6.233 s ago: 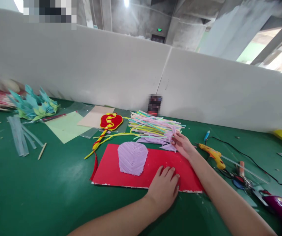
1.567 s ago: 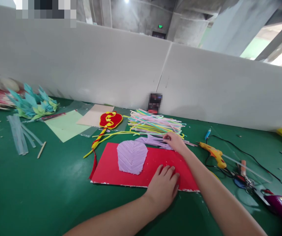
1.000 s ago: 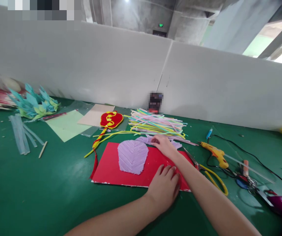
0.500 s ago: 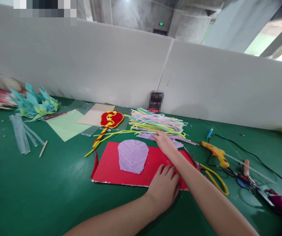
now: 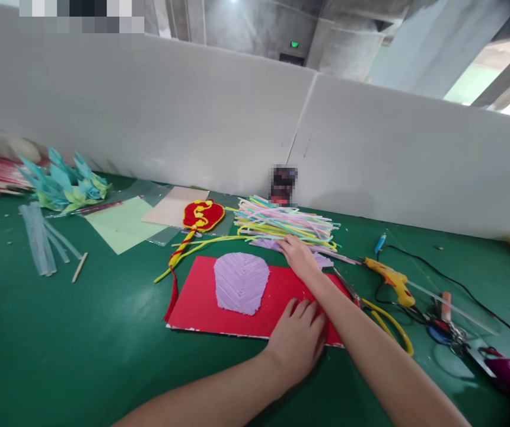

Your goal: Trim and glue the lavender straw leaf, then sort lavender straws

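My left hand (image 5: 298,335) rests on the front edge of a red board (image 5: 188,296), its fingers bent a little and apart, with nothing held. On that board lies a lilac panel (image 5: 241,283) of ribbed pipe-cleaner strips, flat and shaped like a broad petal. Beyond the board's back edge, my right hand (image 5: 300,256) has its fingers together at a second lilac pipe-cleaner piece (image 5: 264,244); the fingertips' undersides are hidden. More lilac material (image 5: 324,260) shows to the right of that wrist. A heap of pastel pipe cleaners (image 5: 286,222) lies just behind the fingers.
Yellow-handled scissors (image 5: 391,323) lie by my right forearm, near a yellow glue gun (image 5: 388,279) with a black cord. A red and yellow fan-shaped ornament (image 5: 203,216), a pale green sheet (image 5: 124,225) and clear glue sticks (image 5: 38,240) lie left. A white partition (image 5: 148,112) stands behind.
The view has shifted very slightly. Both hands and the lilac pieces keep nearly the same places.
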Motion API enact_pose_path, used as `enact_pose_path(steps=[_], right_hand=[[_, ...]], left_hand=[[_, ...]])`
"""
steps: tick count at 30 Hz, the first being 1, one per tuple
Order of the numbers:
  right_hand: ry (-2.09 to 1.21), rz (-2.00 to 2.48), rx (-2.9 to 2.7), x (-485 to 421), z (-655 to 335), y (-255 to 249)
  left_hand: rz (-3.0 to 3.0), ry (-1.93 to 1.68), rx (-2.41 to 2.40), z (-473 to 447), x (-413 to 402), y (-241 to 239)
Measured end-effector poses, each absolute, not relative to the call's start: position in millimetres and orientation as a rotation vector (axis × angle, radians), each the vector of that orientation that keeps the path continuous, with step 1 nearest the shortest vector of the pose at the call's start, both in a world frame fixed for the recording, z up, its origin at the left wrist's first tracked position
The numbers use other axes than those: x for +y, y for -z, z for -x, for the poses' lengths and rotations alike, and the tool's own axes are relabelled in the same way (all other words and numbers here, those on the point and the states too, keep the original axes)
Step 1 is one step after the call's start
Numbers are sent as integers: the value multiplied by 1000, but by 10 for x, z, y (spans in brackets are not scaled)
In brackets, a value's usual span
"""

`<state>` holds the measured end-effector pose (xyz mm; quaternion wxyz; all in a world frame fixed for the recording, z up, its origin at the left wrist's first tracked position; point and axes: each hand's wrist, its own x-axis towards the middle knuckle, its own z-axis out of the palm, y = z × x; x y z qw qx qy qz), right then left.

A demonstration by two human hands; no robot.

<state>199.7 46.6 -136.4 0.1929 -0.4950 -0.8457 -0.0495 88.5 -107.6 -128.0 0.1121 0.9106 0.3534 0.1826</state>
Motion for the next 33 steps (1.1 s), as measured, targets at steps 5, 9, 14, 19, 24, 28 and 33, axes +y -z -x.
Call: enact_pose_path(steps=[5, 9, 14, 19, 24, 28, 33], right_hand=[[110, 1403, -2344, 492, -1986, 1345], [43, 1386, -2290, 429, -2227, 1283], [-98, 1342, -2233, 286, -2514, 1268], [-120, 1355, -2258, 155, -2451, 1311], [-98, 1435, -2141, -74, -2579, 1199], [5, 1622, -2106, -469, -2933, 1174], [105, 1866, -2015, -1017, -3236, 1364]], left_hand=[[-2674, -557, 1030, -887, -1076, 1302], [-2685, -562, 1032, -896, -1080, 1328], [-2659, -586, 1041, -902, -1078, 1336], [-2652, -576, 1040, -898, -1074, 1332], [-2662, -581, 1042, -895, -1072, 1334], [-2627, -550, 1037, -879, -1078, 1321], [-2644, -556, 1014, -870, -1072, 1326]])
